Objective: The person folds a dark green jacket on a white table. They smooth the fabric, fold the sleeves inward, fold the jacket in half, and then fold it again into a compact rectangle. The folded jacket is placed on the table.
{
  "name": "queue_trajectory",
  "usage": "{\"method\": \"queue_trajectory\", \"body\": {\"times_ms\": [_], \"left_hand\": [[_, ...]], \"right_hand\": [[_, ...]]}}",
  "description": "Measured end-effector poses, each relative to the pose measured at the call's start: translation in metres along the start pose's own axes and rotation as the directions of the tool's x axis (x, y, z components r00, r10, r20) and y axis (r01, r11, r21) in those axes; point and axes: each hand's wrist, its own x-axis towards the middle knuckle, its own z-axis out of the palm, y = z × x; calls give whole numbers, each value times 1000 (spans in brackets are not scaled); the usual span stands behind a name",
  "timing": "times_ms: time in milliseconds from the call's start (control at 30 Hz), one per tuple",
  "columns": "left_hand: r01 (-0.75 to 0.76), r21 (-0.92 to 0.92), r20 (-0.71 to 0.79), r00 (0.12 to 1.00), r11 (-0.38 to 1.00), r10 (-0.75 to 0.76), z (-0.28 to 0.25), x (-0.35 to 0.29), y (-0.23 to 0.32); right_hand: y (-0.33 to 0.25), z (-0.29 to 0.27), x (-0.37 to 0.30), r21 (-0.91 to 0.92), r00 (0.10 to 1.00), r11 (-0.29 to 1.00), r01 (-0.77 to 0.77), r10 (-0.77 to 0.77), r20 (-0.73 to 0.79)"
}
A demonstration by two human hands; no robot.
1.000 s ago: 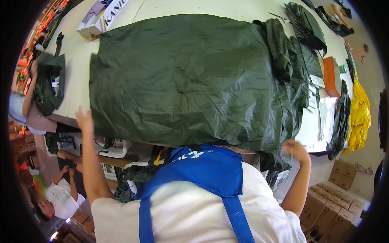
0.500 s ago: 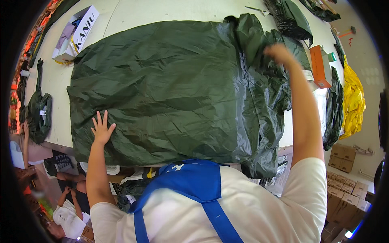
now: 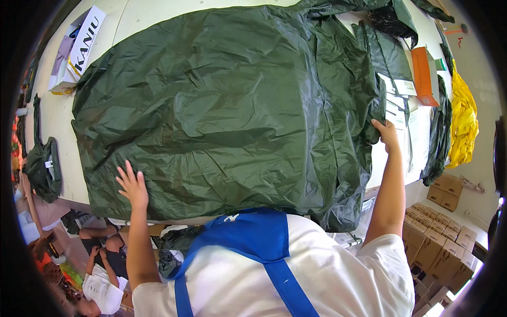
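Observation:
A large dark green rain garment of shiny, crinkled fabric lies spread over a pale table. My left hand rests on its near left part, fingers spread and holding nothing. At the right edge of the fabric, my right hand is closed, with thumb and fingers pinching the gathered edge. Loose folds run along that right side, and a narrower strip of the cloth reaches beyond the upper border of the picture. The near edge hangs over the table front against my blue apron.
A white box with cloth in it stands far left, near a small green bundle. To the right are an orange box, papers, black fabric and yellow fabric. Another person sits at lower left.
My right hand has come nearer to me and now grips the right edge. The garment's far right part has opened out and spread away from me. My left hand stays flat on the fabric.

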Motion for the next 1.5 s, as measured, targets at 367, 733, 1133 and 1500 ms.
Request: {"method": "queue_trajectory", "body": {"times_ms": [367,733,1133,1500], "left_hand": [[-125,92,100,988,988,115,-39,6,33],[-190,-80,6,982,979,191,-71,87,66],[-321,85,-18,946,943,323,-50,155,108],[-718,-65,-242,685,693,687,-78,88,218]], "right_hand": [[52,-59,92,-736,947,650,-188,-78,-311],[-129,73,101,-518,610,635,573,-753,-248],[-182,25,242,204,847,950,237,-99,-523],[18,0,-36,122,844,944,305,-209,-494]]}}
